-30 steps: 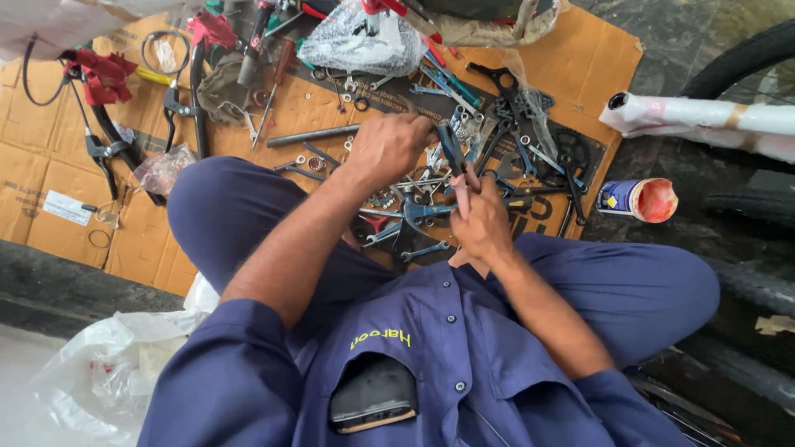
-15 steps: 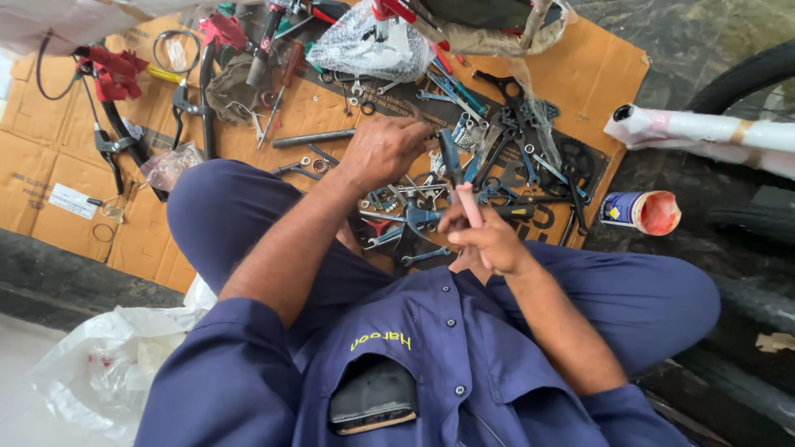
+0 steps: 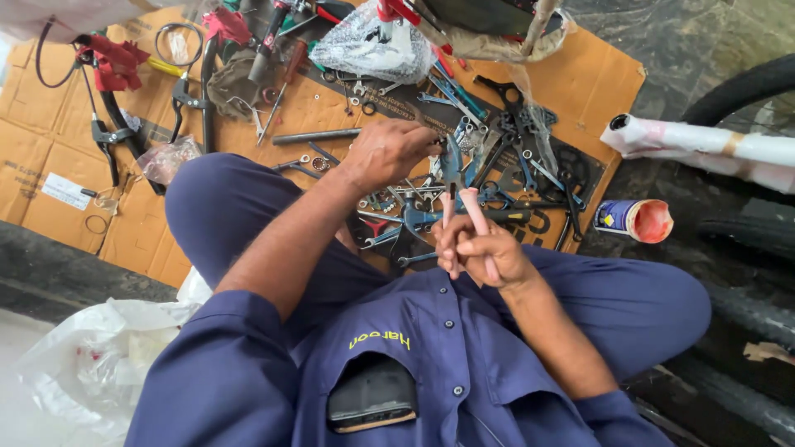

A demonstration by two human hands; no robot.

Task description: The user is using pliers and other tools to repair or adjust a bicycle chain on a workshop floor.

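Steel tools [image 3: 464, 194] are spread in a heap on flattened brown cardboard [image 3: 58, 174], and the left hand [image 3: 389, 153] is lowered into that heap with its fingers curled down among the pieces; what, if anything, is gripped cannot be told, since the fingertips are hidden. Just beside this hand, toward the right hand, a blue-handled spanner [image 3: 418, 219] is seen lying flat. The right hand [image 3: 480, 248] is held closer to the body, above the lap, partly closed around a thin dark rod-like tool [image 3: 451, 223] that is kept upright between thumb and fingers, while the index finger is stretched out straight. Beyond the left hand, a clear plastic bag [image 3: 364, 50] of small parts is laid, and a grey metal bar [image 3: 319, 136] rests just past the wrist. Well out from the right hand, a small tin [image 3: 633, 219] with a red open end is lying on its side on the dark floor.
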